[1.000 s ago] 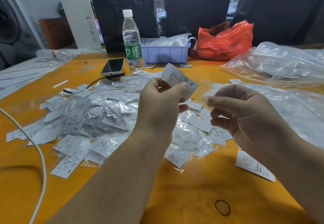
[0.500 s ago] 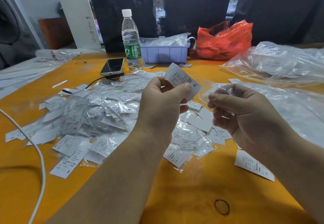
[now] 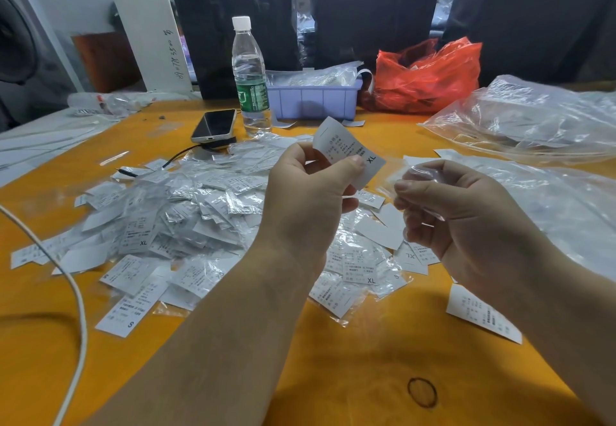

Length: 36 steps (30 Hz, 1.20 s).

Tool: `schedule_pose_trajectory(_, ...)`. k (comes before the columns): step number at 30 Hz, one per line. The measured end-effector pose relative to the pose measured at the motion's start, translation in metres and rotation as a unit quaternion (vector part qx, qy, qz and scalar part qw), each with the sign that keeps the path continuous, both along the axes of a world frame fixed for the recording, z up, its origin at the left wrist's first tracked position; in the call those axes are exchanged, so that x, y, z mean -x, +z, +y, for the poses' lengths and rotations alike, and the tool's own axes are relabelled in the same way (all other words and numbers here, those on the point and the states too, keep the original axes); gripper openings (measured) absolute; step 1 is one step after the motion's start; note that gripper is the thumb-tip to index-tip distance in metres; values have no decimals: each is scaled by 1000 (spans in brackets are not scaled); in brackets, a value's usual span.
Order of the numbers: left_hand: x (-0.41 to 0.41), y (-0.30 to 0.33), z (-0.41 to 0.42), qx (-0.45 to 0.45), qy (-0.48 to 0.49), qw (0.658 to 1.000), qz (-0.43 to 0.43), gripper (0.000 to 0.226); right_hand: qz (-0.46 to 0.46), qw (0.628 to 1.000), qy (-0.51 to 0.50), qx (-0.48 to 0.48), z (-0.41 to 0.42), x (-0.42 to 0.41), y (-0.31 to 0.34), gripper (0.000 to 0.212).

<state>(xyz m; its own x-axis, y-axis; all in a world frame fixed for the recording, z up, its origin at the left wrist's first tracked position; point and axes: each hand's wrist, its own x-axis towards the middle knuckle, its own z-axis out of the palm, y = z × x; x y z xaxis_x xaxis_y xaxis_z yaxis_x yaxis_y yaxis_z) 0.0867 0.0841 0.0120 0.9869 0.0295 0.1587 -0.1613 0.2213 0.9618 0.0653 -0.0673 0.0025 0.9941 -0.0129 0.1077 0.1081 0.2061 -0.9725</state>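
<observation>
Head view: nearest me, two bare forearms cross the near edge of the orange bench (image 3: 333, 375). Above mid-bench, the left hand (image 3: 310, 192) has its grip closed on a white XL label (image 3: 346, 145), thumb and forefinger pinching its lower half in the air. Just beside it, the right hand (image 3: 466, 222) pinches a small clear sleeve (image 3: 421, 173). I judge the label feather-light and floppy, best pinched by one end. The sleeve looks slick and limp, best held at its mouth. Beyond lies a label pile (image 3: 186, 222), then a phone (image 3: 215, 124), water bottle (image 3: 250, 75) and lilac tray (image 3: 313, 100) toward the far edge.
</observation>
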Motion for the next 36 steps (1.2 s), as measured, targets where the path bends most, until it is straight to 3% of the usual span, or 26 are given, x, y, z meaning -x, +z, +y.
schedule_pose_trajectory(8, 1, -1, -1, -24, 7, 1000, -18, 16, 17, 1000, 11, 10, 3, 1, 1, 35)
schedule_pose_trajectory(13, 1, -2, -2, -34, -2, 999, -21, 16, 1, 1000, 11, 16, 3, 1, 0, 25)
schedule_pose_trajectory(17, 1, -3, -3, 4, -30, 999, 10, 16, -3, 1000, 9, 23, 4, 1, -2, 32)
schedule_pose_trajectory(25, 3, -7, -8, 61, -65, 995, 52, 14, -39, 998, 4, 41, 3, 4, -1, 22)
schedule_pose_trajectory(36, 3, -6, -7, 62, -141, 984, 93, 17, -73, 996, -13, 49, 0, 2, -3, 12)
